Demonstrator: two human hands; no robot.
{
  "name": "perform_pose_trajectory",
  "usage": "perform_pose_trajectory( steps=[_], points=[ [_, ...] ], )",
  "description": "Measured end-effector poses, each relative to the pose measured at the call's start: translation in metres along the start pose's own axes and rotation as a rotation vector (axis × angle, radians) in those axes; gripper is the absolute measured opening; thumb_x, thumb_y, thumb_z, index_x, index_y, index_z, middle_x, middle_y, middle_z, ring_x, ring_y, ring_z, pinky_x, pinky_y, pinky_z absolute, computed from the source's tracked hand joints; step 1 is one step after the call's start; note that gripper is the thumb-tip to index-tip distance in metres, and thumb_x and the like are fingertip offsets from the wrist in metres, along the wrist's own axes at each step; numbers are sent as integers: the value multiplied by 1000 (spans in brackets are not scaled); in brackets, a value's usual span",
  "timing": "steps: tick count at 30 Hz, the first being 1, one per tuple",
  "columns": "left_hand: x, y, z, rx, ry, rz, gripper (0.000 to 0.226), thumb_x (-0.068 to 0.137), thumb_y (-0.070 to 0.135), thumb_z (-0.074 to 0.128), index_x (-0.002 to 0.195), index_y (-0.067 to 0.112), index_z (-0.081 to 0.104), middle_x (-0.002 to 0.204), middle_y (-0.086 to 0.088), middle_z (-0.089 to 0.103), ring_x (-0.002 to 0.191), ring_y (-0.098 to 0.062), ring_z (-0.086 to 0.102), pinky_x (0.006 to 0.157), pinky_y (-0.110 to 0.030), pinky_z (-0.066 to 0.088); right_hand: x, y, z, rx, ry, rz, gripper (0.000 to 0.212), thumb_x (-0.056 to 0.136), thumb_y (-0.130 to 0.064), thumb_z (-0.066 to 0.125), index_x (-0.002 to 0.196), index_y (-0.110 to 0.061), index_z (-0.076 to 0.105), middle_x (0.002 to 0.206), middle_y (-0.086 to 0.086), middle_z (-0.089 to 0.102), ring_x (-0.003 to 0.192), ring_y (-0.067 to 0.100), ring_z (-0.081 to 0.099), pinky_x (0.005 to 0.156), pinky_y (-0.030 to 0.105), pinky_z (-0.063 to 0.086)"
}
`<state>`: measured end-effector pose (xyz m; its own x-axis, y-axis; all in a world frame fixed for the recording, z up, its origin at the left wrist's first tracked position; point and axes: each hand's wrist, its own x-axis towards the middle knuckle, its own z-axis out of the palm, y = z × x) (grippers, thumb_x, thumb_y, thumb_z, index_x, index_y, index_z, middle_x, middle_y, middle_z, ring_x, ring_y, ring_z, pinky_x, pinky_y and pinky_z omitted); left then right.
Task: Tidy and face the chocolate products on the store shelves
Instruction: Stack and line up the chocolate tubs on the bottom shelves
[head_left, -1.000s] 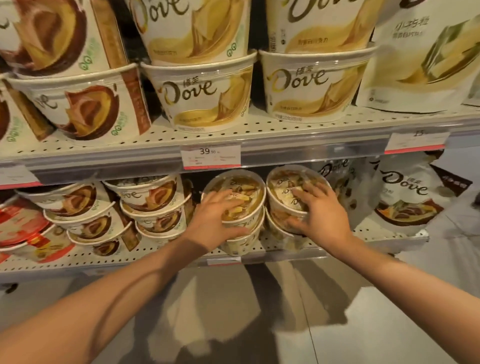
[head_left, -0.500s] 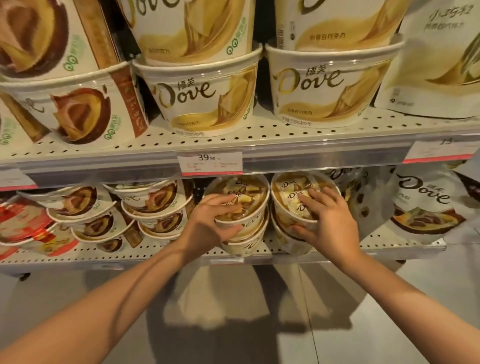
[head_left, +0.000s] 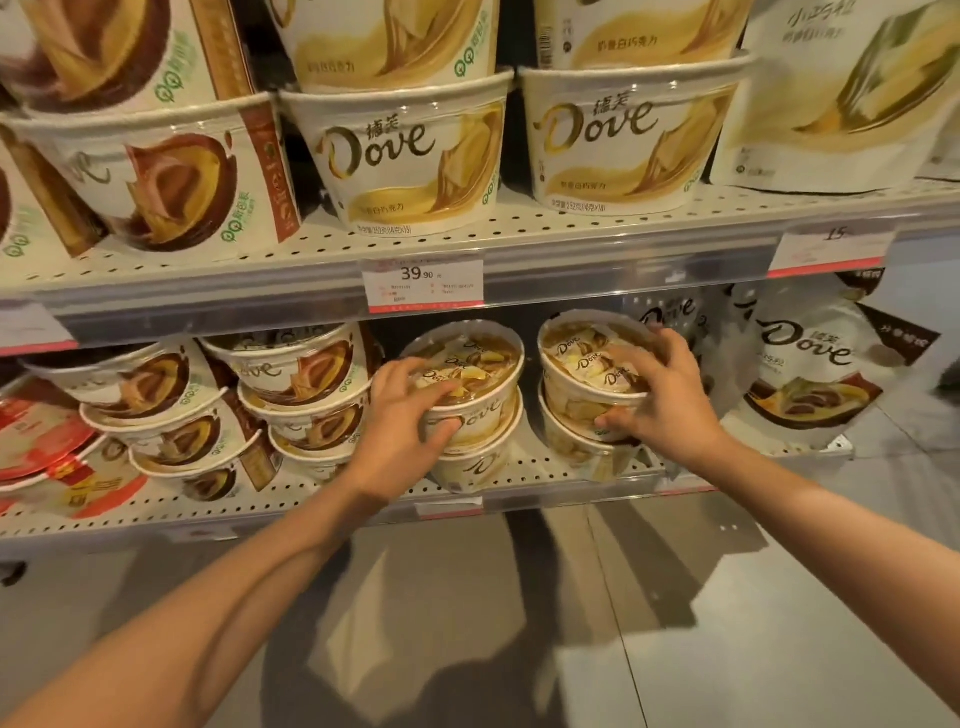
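On the lower shelf (head_left: 545, 462), my left hand (head_left: 402, 421) grips the top tub (head_left: 475, 374) of the left stack, fingers curled over its lid. At 3 o'clock, my right hand (head_left: 660, 395) grips the neighbouring top tub (head_left: 582, 358). Both tubs tilt forward.

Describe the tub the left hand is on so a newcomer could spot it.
Start at the 39.90 price tag on the upper shelf edge and drop to the lower shelf. Right below sit two stacks of cream Dove tubs; it is the top tub of the left stack, gripped by the left hand, its clear lid showing wrapped chocolates.
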<state>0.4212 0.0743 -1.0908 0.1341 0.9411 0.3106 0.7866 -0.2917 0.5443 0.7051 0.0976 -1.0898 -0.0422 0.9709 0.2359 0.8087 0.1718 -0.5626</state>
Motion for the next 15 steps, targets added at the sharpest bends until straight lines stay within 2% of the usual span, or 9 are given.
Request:
perform_pose_trajectory(
  steps=[3, 5, 8, 11, 15],
  points=[
    [-24, 9, 22, -146, 286, -194, 71, 74, 20, 78, 133, 16, 39, 142, -5, 28, 134, -18, 25, 112, -31, 24, -21, -5, 14, 188, 225, 75, 100, 63, -17, 85, 143, -19, 26, 152, 6, 12, 139, 18, 16, 113, 27, 18],
    [-37, 16, 39, -249, 384, -355, 84, 65, 18, 84, 133, 10, 35, 136, -10, 33, 127, -23, 35, 106, -31, 34, -36, -4, 25, 305, 298, 153, 109, 62, -17, 86, 146, -16, 16, 151, 7, 15, 140, 17, 18, 114, 29, 17],
    [-43, 19, 63, -383, 351, -509, 107, 56, 20, 89, 140, 8, 23, 138, -11, 29, 127, -21, 36, 99, -22, 31, -54, 0, 48, 463, 274, 263, 117, 59, -22, 87, 147, -14, 11, 151, 7, 19, 140, 21, 22, 116, 40, 23],
    [-33, 18, 78, -444, 299, -559, 122, 51, 25, 91, 144, 14, 13, 143, -7, 21, 131, -18, 29, 100, -23, 28, -48, 7, 63, 547, 261, 344, 121, 55, -29, 88, 148, -14, 12, 149, 9, 27, 138, 24, 27, 114, 43, 26],
    [-14, 13, 83, -511, 341, -586, 128, 44, 24, 94, 143, 20, 12, 142, -5, 23, 133, -19, 28, 106, -28, 28, -30, 13, 64, 602, 281, 385, 125, 48, -39, 89, 147, -17, 16, 147, 7, 33, 135, 23, 33, 110, 48, 32]
  ],
)
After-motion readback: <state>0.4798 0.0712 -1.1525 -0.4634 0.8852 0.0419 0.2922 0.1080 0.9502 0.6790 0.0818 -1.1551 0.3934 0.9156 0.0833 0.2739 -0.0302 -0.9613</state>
